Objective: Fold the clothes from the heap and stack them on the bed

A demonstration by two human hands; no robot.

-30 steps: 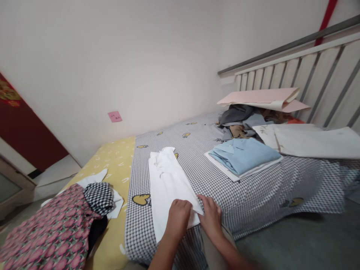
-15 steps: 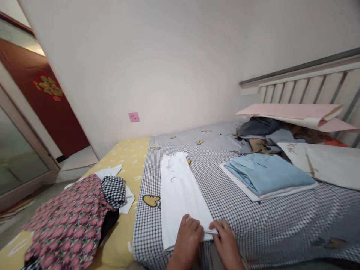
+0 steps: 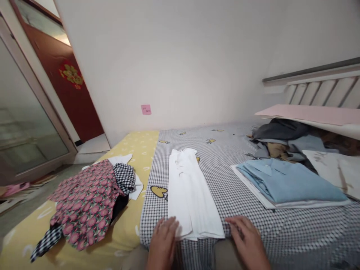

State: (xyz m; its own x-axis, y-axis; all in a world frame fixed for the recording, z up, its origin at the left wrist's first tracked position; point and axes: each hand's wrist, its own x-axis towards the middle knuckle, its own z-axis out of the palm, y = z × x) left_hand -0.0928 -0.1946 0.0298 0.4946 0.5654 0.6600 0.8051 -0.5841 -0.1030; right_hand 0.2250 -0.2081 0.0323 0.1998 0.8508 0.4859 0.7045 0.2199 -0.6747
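Note:
A white garment [image 3: 194,198], folded lengthwise into a long strip, lies on the checked bedsheet [image 3: 230,187] in front of me. Its narrower end points to the wall, and its bottom hem faces me. My left hand [image 3: 163,238] is at the lower left corner of the garment, fingers stretched and laid by the edge; whether they press on the cloth I cannot tell. Just off the lower right corner, my right hand [image 3: 246,238] hovers or rests with its fingers apart and nothing in them.
To the right a folded light-blue shirt [image 3: 292,183] lies on white cloth. Behind it are a heap of dark clothes [image 3: 284,129] and a pink sheet [image 3: 309,112]. A pink flowered garment [image 3: 87,198] lies on the yellow cover [image 3: 128,221] at left.
My hands have moved apart, and the right one has let go of the garment's lower right corner. The garment's lower end lies flatter and wider. My view has turned slightly left.

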